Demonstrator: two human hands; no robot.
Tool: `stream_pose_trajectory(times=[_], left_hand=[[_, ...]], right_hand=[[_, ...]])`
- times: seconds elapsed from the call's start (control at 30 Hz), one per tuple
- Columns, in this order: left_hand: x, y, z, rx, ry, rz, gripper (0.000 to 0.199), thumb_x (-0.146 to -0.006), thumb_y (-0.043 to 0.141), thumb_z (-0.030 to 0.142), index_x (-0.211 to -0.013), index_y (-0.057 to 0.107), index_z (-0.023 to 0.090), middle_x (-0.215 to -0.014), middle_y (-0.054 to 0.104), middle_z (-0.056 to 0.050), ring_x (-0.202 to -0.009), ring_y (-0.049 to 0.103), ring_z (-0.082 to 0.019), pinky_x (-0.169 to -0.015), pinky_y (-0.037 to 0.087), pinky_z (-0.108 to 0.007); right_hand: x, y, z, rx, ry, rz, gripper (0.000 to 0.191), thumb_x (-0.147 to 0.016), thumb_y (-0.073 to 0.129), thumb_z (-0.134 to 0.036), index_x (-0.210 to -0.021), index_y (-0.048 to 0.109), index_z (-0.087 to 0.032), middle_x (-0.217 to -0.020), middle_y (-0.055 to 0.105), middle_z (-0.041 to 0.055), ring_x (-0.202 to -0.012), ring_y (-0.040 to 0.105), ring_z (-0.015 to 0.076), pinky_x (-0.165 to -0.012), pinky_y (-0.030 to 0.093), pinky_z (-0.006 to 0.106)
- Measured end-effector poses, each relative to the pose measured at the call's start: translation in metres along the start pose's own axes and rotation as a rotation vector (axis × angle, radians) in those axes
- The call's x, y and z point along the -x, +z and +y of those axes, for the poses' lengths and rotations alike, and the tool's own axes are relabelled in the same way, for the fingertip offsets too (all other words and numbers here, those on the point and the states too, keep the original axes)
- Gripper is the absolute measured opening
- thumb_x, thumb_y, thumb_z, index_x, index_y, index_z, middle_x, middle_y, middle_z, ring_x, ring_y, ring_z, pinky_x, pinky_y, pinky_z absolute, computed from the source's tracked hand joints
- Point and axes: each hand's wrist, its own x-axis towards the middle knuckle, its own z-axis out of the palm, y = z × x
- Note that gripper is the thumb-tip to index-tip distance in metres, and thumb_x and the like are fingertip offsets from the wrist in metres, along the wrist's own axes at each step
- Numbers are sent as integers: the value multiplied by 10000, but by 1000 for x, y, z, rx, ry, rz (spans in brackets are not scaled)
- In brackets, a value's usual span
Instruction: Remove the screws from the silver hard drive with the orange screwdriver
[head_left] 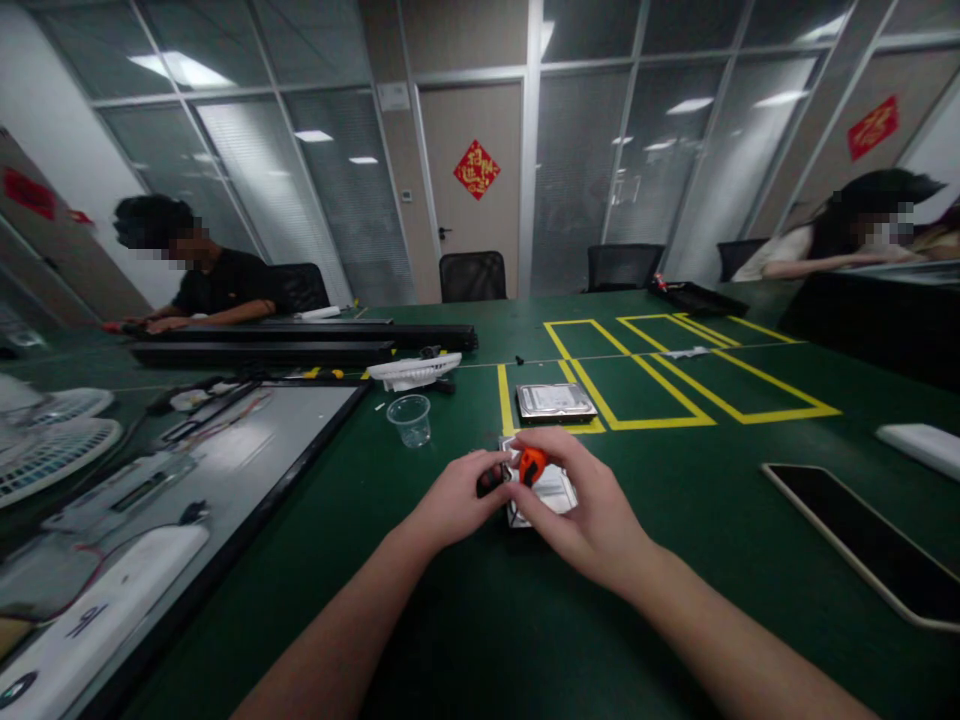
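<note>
A silver hard drive [556, 490] lies on the green table in front of me, partly covered by my hands. My right hand [592, 510] is closed around the orange-and-black handle of a screwdriver [532, 466], held above the drive; its tip is hidden. At the drive's left edge, the curled fingers and thumb of my left hand [461, 497] grip it, close to the screwdriver. Just beyond sits a second hard drive [555, 401], label side up, inside a yellow taped outline. A clear plastic cup [410, 420] stands to the left of it.
On the left lie a panel with electronics [262, 430], white fan parts [56, 450] and long black bars [300, 345]. A phone [862, 540] rests on the right. Yellow tape [660, 424] marks rectangles on the table. One person sits far left, another far right.
</note>
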Motion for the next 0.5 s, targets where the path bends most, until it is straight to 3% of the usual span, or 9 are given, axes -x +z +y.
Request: stream_pose_trajectory(times=[0.1,0.3,0.5], left_hand=[[0,1,-2,1,4,2,220,-976,701,331,-1140,747,191,-1090,735,-80,-965,672,-257,-881,523,-362],[0,0,1,6,14,20,158,-976,684,295,-1086,739,195,-1003,726,-56,-893,658,-239,-838,518,-342],[0,1,-2,8,21,13,213,-974,695,334,-1120,746,188,-1028,723,-66,-920,656,-246,-857,524,-353]], right_hand=[[-4,-1,0,39,-46,16,481,-969,747,-227,-1418,583,-289,-1231,705,89,-1096,704,241,-959,623,420],[-2,-2,-4,4,-37,-42,577,-1018,597,-143,-1563,480,-295,-1317,704,85,-1144,704,221,-1001,606,402],[-2,-1,-1,32,-54,-6,517,-987,709,-203,-1473,556,-289,-1259,703,89,-1109,701,230,-960,619,403]])
